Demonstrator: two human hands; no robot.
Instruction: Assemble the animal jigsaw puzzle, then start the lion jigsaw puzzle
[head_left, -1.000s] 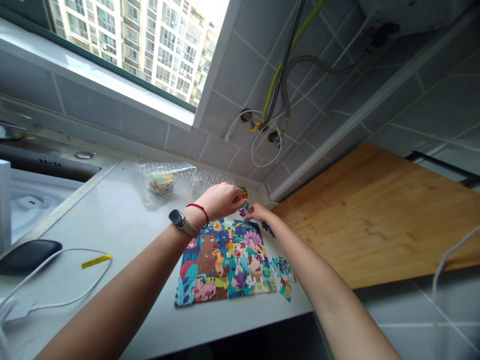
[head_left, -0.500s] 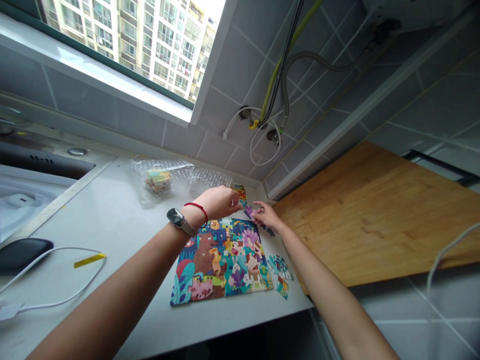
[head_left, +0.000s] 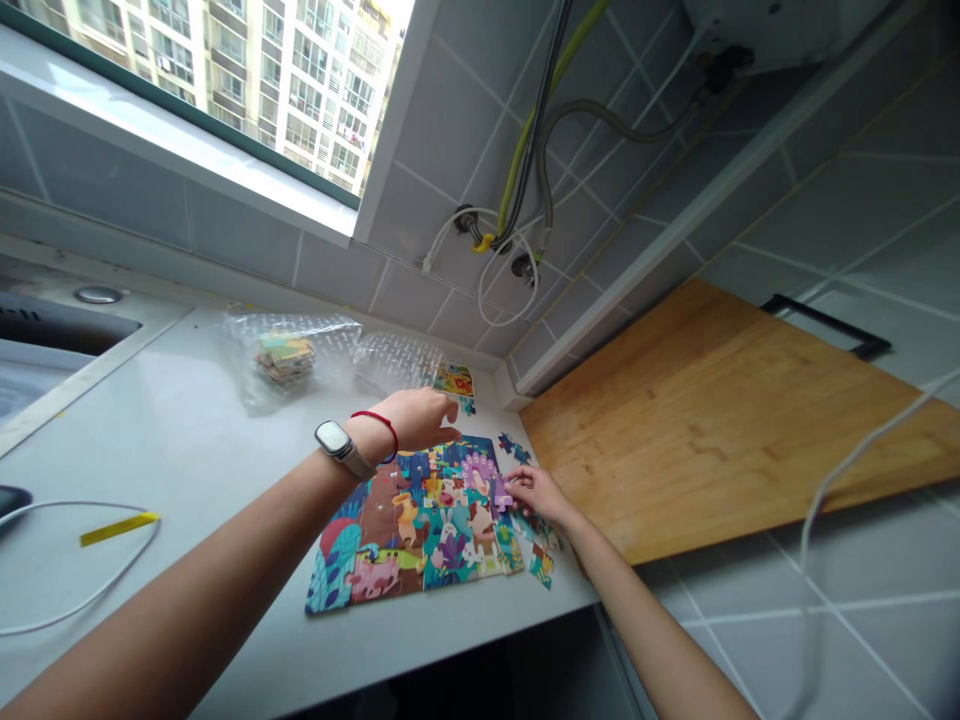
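Observation:
A partly joined animal jigsaw puzzle lies flat on the white counter. At its right edge, beside the peacock picture, my right hand pinches a purple puzzle piece. My left hand hovers over the puzzle's far edge with thumb and fingers apart, holding nothing that I can see. Loose dark-blue pieces lie just beyond my right hand. Another loose piece rests nearer, right of the puzzle, with more pieces partly hidden by the right hand.
Behind the puzzle lies a clear plastic bag with stacked pieces inside. A small picture card is near the corner. A wooden board leans along the right. The sink and a white cable are at left.
My right hand has brought the purple piece nearer, from beyond the far right corner to the puzzle's right edge. My left hand's fingers have spread apart. The view has shifted right.

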